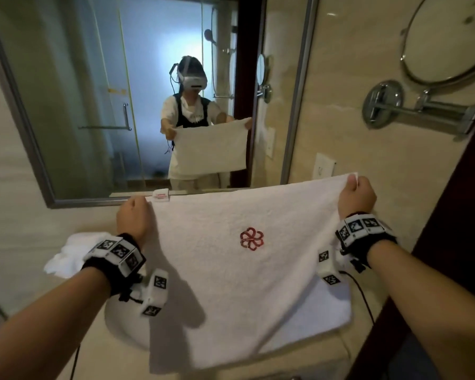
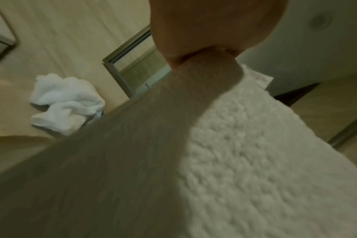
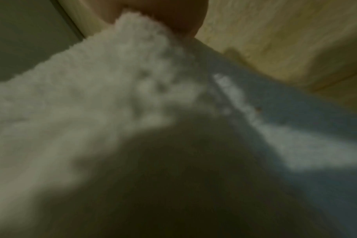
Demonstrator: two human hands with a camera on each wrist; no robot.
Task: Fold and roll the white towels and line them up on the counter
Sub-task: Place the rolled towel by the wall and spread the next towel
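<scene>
A white towel (image 1: 231,283) with a red flower emblem (image 1: 251,238) hangs spread out in front of me over the sink. My left hand (image 1: 134,215) grips its upper left corner and my right hand (image 1: 357,193) grips its upper right corner, both fists closed on the cloth. A small label (image 1: 161,194) sticks up from the top edge. In the left wrist view the towel (image 2: 255,153) fills the lower frame under my left hand (image 2: 204,32); the right wrist view shows blurred towel (image 3: 92,96) below my right hand (image 3: 173,12). A crumpled white towel (image 1: 72,253) (image 2: 65,101) lies on the counter at left.
A white basin (image 1: 124,325) sits under the held towel in the beige counter (image 1: 25,242). A framed wall mirror (image 1: 137,105) faces me, with a round swing-arm mirror (image 1: 447,45) on the right wall. A dark door frame (image 1: 450,229) stands close at right.
</scene>
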